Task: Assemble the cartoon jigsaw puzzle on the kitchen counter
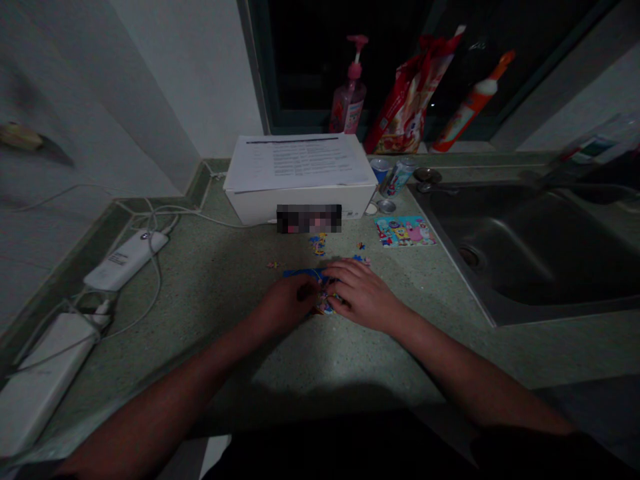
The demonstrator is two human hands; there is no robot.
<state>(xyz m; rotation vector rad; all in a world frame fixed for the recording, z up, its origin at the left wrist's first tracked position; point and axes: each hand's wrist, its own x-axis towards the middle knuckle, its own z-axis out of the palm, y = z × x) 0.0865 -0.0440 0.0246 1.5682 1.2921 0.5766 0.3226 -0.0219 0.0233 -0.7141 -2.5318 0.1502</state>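
Head view: left hand [287, 301], right hand [361, 295] touching jigsaw pieces [324, 301].

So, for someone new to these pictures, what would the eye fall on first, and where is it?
Probably the bare left hand and right hand, meeting over colourful blue-edged jigsaw puzzle pieces on the speckled green countertop. Behind them sits a white cardboard box topped with printed papers. To the right, the large stainless steel sink stands out.
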